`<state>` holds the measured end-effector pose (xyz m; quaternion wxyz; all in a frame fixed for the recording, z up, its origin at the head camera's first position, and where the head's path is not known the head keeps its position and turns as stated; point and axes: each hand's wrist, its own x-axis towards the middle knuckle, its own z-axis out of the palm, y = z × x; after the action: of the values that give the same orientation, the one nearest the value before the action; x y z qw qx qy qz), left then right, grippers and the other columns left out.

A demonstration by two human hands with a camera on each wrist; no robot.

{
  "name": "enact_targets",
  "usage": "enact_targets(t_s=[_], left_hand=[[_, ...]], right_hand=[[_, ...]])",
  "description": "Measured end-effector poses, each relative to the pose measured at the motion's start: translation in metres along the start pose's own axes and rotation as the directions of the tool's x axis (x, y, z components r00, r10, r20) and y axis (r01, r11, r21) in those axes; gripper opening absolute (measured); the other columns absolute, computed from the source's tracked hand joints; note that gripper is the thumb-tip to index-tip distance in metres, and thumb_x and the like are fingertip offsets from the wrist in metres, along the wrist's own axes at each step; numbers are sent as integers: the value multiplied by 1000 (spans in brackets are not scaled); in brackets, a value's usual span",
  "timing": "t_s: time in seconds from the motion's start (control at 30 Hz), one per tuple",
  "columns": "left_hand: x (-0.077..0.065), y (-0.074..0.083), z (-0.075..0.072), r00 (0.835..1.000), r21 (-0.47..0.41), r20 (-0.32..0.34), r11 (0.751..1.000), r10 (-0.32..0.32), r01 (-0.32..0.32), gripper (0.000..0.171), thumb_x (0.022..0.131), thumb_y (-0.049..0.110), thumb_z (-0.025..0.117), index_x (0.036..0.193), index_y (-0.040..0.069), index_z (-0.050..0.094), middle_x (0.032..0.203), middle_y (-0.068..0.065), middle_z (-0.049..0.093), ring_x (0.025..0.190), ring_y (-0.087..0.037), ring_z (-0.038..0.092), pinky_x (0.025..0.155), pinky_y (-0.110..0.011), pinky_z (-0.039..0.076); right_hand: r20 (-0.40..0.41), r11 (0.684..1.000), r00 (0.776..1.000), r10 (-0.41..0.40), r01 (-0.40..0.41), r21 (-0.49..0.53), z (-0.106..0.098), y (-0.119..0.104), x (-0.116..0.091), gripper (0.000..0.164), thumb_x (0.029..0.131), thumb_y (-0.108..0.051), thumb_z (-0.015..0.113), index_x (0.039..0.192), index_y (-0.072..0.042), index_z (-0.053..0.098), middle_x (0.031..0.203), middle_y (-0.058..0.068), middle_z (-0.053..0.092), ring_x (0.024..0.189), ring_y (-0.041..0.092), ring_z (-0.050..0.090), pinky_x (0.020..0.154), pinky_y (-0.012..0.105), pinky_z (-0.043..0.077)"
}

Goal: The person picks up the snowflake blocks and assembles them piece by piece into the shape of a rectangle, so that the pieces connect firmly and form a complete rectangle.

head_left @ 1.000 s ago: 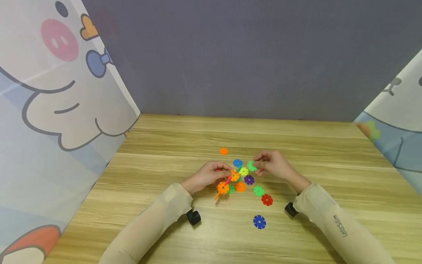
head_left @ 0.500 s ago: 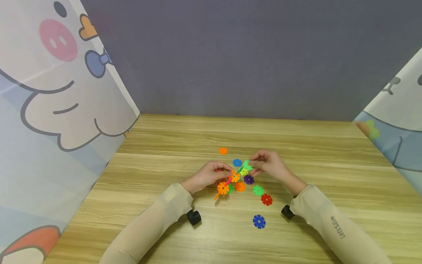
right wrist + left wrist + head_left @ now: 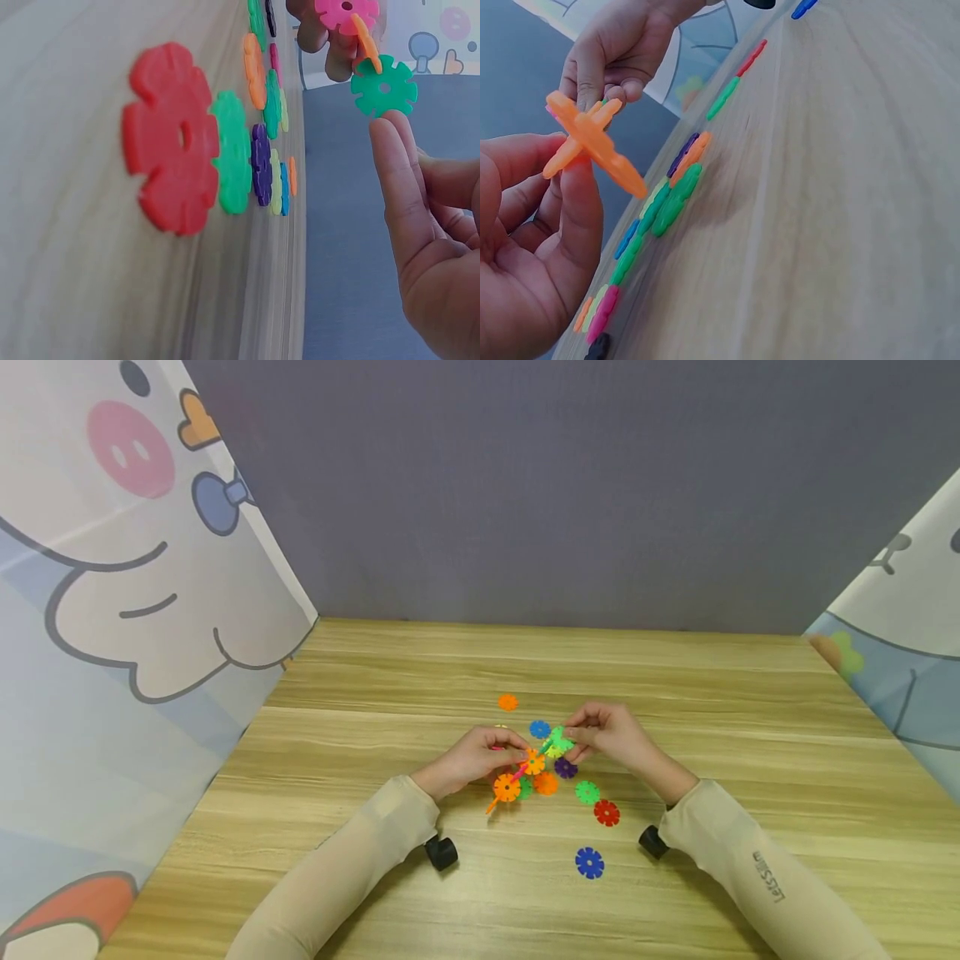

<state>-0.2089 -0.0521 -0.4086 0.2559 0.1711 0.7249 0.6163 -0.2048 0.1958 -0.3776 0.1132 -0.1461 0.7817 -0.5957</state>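
My left hand pinches a chain of slotted plastic flower discs, made of orange, pink and green pieces locked edge to edge. One orange disc sits at its near end. In the left wrist view two crossed orange discs stick out past the thumb. At the chain's far end my right hand pinches a light green disc against the chain. In the right wrist view a green disc meets the right fingertips; whether the light green one is slotted in is hidden.
Loose discs lie flat on the wooden table below the hands: purple, orange, green, red and light blue. A dark blue disc lies nearer; another orange disc lies farther back. A grey panel stands behind.
My right hand has moved left, bringing the light green disc from beside the chain to the chain's far end. The left hand has stayed almost still.
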Motion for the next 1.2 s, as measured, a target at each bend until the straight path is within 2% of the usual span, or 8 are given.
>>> enact_targets(t_s=[0.17,0.4,0.63,0.9,1.2], left_hand=[[1,0,0,1000,17,-8,1000,5,-4,20,98,10,63,111,-4,69,79,1,63,61,-10,49,51,-21,44],[1,1,1,998,66,-15,996,59,-58,19,98,8,63,106,-7,71,82,1,67,70,-10,55,62,-21,48],[-1,7,4,998,94,-40,995,46,-43,17,97,6,64,103,-7,72,78,3,66,67,-8,54,61,-21,46],[0,9,7,993,110,-52,989,108,-102,17,97,4,62,102,-11,70,85,-3,70,68,-6,54,62,-19,47],[1,10,12,992,126,-76,988,98,-88,16,97,2,62,100,-10,71,83,-3,69,67,-7,53,61,-19,47]], right_hand=[[14,1000,1000,0,0,7,1,-1,0,15,94,9,59,104,19,60,82,20,68,64,22,70,63,42,61],[31,1000,999,-9,9,7,3,1,-1,13,94,8,60,102,19,61,82,21,68,63,21,70,62,41,61],[35,1000,999,-9,9,-4,5,4,0,12,94,9,59,101,19,61,80,22,69,61,19,69,60,39,61],[10,999,1000,3,-2,-35,5,0,-1,12,94,10,58,101,18,62,82,21,70,60,19,69,60,40,61],[19,1000,1000,-19,19,-19,6,2,-1,12,94,11,58,102,19,62,84,21,69,62,20,70,60,39,61]])
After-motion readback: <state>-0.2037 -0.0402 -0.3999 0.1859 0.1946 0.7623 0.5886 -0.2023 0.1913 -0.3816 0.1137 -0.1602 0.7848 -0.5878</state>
